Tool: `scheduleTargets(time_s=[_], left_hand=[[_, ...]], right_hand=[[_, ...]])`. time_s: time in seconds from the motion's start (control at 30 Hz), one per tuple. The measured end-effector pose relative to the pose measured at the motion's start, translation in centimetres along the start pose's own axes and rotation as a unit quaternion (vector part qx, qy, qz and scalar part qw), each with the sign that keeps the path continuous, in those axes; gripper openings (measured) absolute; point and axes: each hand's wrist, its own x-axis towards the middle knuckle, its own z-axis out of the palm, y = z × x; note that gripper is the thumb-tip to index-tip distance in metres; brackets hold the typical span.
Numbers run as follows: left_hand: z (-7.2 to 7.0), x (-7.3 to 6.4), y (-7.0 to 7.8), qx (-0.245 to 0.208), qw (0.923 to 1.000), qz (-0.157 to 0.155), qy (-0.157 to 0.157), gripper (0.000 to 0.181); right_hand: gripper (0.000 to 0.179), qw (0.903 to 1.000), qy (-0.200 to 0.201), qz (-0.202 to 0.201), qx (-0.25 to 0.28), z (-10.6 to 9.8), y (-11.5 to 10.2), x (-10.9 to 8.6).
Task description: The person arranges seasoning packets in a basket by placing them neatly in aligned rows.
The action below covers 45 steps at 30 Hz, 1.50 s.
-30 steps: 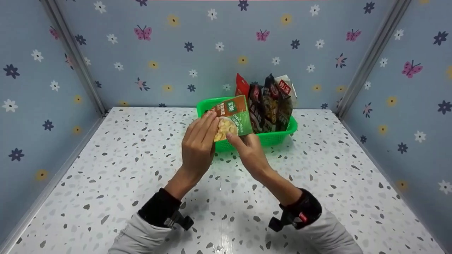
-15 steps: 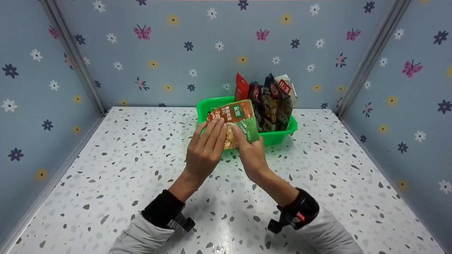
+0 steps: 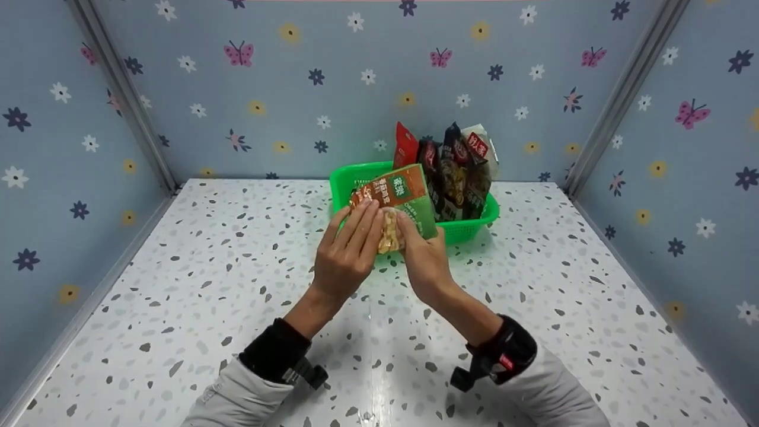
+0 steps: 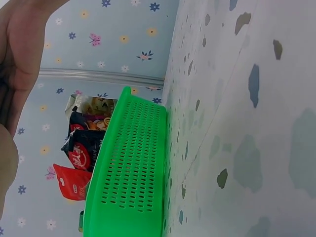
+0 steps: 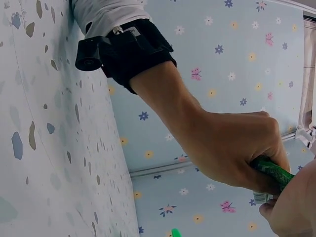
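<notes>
A brown, orange and green soup packet (image 3: 422, 213) with a bowl of yellow food on its front tilts above the near side of a green basket (image 3: 468, 232). My left hand (image 3: 343, 261) grips its left part, the fingers laid across the front. In the right wrist view the packet's green edge (image 5: 274, 171) sits between the left thumb and fingers. My right hand (image 3: 428, 270) pinches the lower right part, thumb on the front and fingers behind. Black food bags (image 3: 455, 178), a red bag (image 3: 406, 147) and a white-topped bag (image 3: 481, 145) stand in the basket's right half.
The basket rests on a speckled white table (image 3: 237, 249), near the flowered back wall (image 3: 332, 59). Side walls (image 3: 694, 178) rise at left and right. Both wrists wear black straps (image 3: 507, 350) with small black camera mounts.
Over the last second the packet has come slightly nearer and to the right with both hands. The left fingers now cover more of its front. In the last half second it has tilted slightly.
</notes>
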Motion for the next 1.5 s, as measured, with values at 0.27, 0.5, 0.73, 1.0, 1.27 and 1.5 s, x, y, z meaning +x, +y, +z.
scheduleTargets(time_s=[0.27, 0.5, 0.73, 1.0, 1.27, 1.5], left_hand=[[0.1, 0.0, 0.0, -0.014, 0.9999, -0.001, -0.007, 0.039], [0.6, -0.6, -1.3, -0.097, 0.9949, -0.004, -0.026, 0.061], [1.5, -2.5, -3.4, -0.186, 0.9811, -0.040, -0.036, 0.061], [2.6, -5.1, -5.1, -0.197, 0.9696, -0.075, -0.124, 0.029], [3.2, -6.6, -5.5, -0.231, 0.9289, -0.115, -0.266, 0.024], [3.5, -6.8, -5.3, -0.254, 0.9148, -0.130, -0.286, 0.026]], right_hand=[[0.039, 0.9983, 0.008, 0.004, 0.058, -0.2, -0.6, 0.2], [0.040, 0.9986, 0.020, -0.002, 0.050, -0.7, -1.1, 0.7], [0.045, 0.9958, 0.069, 0.005, 0.060, -1.7, -1.8, 1.8], [0.050, 0.9932, 0.096, 0.004, 0.065, -2.6, -2.0, 3.1], [0.052, 0.9932, 0.103, 0.011, 0.053, -2.7, -2.0, 3.7], [0.060, 0.9922, 0.114, 0.038, 0.034, -2.6, -2.0, 3.8]])
